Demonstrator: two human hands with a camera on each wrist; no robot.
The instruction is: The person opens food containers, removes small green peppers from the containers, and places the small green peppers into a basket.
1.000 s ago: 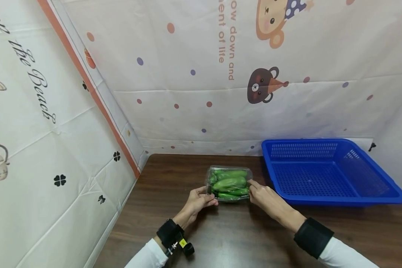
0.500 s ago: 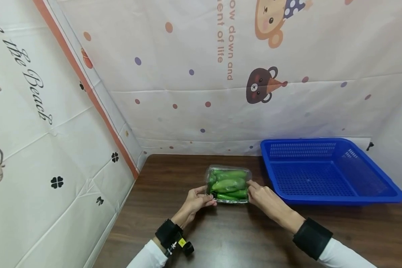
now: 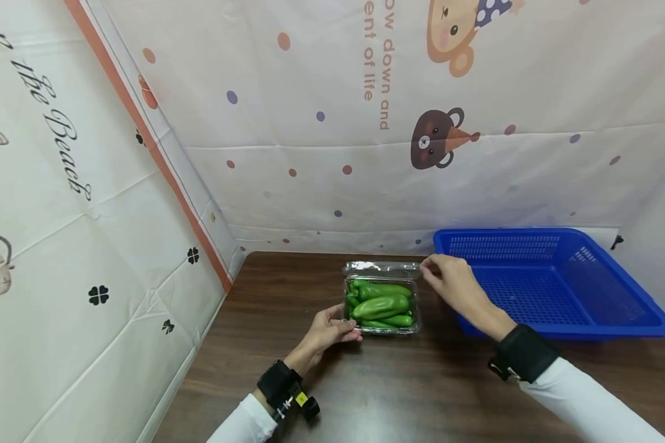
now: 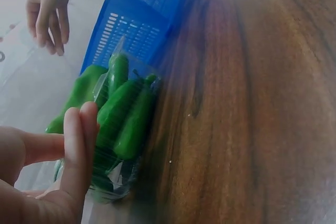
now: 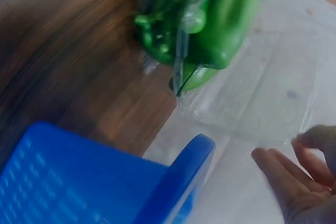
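**A:** The right hand (image 3: 449,280) is seen up at the far right corner of the clear lid (image 3: 381,269), fingertips pinched on its edge. The lid is swung up and back on its far hinge, so the box (image 3: 382,306) is lying open. The left hand (image 3: 328,329) is pressed against the box's near left side, thumb and fingers clamped on the wall to steady it. In the left wrist view the fingers (image 4: 79,145) are laid flat along the plastic.

**B:** So the opening step is pretty much in hand, I'd guess. Where's everything sitting?

**A:** The box is on the tabletop (image 3: 332,381), roughly in the middle, with the green peppers (image 3: 381,304) packed inside. The blue basket (image 3: 554,286) is just beside it on the right, and nothing can be seen in it. The right wrist view is blurry, but the lid does look tipped away from the peppers there.

**B:** Next move, then?

**A:** Only a judgement: the lid probably has to be folded fully back or let go so it isn't springing shut, and the box kept braced on the left. After that the peppers could be reached from above. Thin plastic like that is likely to flex and slide, so a firm hold on the base would be needed.
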